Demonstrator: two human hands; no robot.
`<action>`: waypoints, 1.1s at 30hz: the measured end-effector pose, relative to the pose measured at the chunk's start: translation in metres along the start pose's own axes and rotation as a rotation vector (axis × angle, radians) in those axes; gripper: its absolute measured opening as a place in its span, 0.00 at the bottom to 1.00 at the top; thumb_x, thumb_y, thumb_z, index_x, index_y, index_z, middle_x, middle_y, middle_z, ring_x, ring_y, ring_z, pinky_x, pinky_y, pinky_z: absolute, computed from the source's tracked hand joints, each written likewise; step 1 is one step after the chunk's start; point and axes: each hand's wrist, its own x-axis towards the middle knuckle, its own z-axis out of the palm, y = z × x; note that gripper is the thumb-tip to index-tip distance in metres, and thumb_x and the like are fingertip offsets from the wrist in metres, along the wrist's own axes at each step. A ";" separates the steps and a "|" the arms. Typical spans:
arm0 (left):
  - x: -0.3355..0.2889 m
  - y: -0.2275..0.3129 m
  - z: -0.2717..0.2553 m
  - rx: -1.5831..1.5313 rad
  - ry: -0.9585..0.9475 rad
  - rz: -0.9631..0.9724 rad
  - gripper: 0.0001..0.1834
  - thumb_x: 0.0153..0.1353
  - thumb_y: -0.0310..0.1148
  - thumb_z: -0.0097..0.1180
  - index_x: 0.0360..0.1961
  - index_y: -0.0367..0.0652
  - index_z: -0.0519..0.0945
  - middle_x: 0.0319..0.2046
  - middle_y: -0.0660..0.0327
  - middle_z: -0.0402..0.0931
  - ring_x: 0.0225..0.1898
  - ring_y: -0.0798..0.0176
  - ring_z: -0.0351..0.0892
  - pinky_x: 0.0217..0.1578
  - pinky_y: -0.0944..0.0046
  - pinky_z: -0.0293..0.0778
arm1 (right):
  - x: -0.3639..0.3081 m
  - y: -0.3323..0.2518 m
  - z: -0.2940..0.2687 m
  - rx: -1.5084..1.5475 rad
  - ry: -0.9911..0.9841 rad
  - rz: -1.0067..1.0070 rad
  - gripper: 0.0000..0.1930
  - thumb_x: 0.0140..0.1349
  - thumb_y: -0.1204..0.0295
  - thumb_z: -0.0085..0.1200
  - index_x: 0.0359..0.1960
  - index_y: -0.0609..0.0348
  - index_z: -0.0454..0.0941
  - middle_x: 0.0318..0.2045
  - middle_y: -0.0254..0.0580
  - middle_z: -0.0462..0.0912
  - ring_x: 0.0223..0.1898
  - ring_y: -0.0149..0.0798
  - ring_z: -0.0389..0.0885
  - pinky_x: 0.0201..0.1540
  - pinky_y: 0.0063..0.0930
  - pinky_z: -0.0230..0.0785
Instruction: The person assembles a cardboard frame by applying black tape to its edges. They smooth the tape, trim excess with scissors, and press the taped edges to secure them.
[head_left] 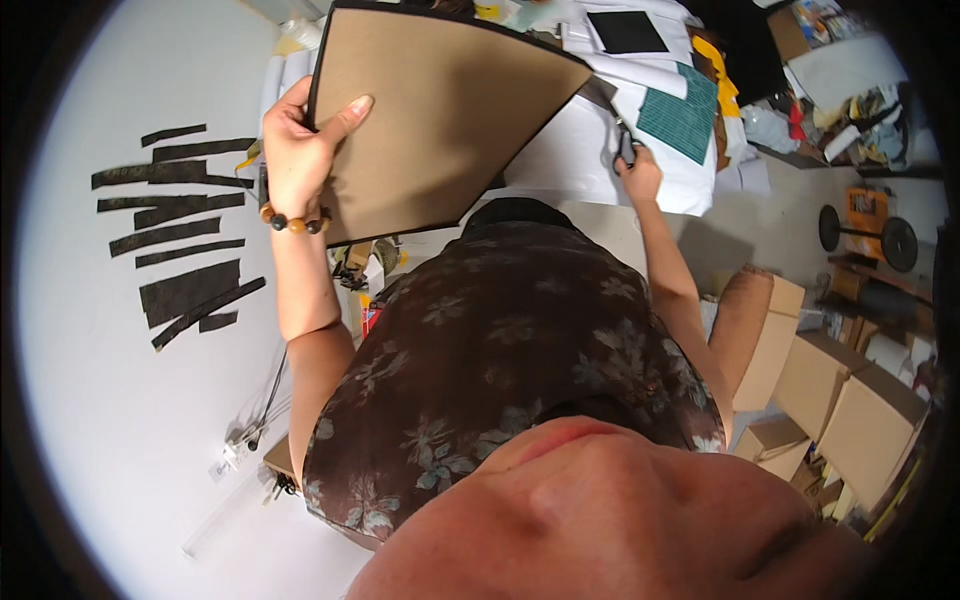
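Note:
My left hand (pixel 297 155) grips the left edge of a tan board (pixel 430 120), thumb on its face and the other fingers behind it. Dark edging runs around the board, which is held up over the table and hides part of it. On the right, my right hand (pixel 643 178) is closed around the black handles of a pair of scissors (pixel 626 147). Their blades point away from me, close to a small dark grey piece (pixel 598 90) by the board's right corner. A bead bracelet (pixel 292 222) circles my left wrist.
White sheets (pixel 560 165) cover the table, with a green cutting mat (pixel 682 115) and a black square (pixel 628 32) on them. Black strips (pixel 180 205) stick to the wall at left. Cardboard boxes (pixel 820 375) and a dumbbell (pixel 868 237) stand at right.

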 end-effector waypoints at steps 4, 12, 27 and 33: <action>0.003 -0.002 0.004 0.017 -0.085 -0.068 0.13 0.52 0.21 0.65 0.39 0.34 0.79 0.31 0.58 0.82 0.29 0.72 0.79 0.32 0.73 0.75 | -0.028 0.023 0.029 -0.084 -0.208 -0.050 0.24 0.47 0.69 0.64 0.46 0.63 0.73 0.42 0.51 0.77 0.44 0.52 0.77 0.46 0.42 0.72; -0.003 0.001 0.008 0.202 -0.181 -0.069 0.09 0.52 0.21 0.65 0.32 0.37 0.77 0.25 0.65 0.80 0.25 0.77 0.76 0.27 0.76 0.71 | 0.070 -0.062 -0.015 0.065 0.001 -0.162 0.09 0.52 0.69 0.59 0.31 0.62 0.81 0.30 0.54 0.79 0.34 0.54 0.79 0.39 0.43 0.73; -0.021 0.022 0.031 0.225 -0.176 0.053 0.10 0.47 0.21 0.68 0.29 0.36 0.77 0.20 0.69 0.76 0.22 0.79 0.68 0.24 0.76 0.65 | 0.122 -0.345 -0.223 1.478 -0.471 -0.600 0.03 0.59 0.82 0.57 0.34 0.63 0.78 0.27 0.25 0.74 0.26 0.16 0.68 0.27 0.10 0.58; -0.027 0.024 0.031 0.329 -0.126 0.027 0.11 0.48 0.18 0.67 0.29 0.36 0.76 0.24 0.65 0.78 0.25 0.77 0.72 0.27 0.74 0.70 | 0.119 -0.347 -0.223 1.271 -0.132 -0.817 0.05 0.55 0.87 0.57 0.29 0.65 0.76 0.29 0.30 0.73 0.24 0.18 0.64 0.25 0.12 0.53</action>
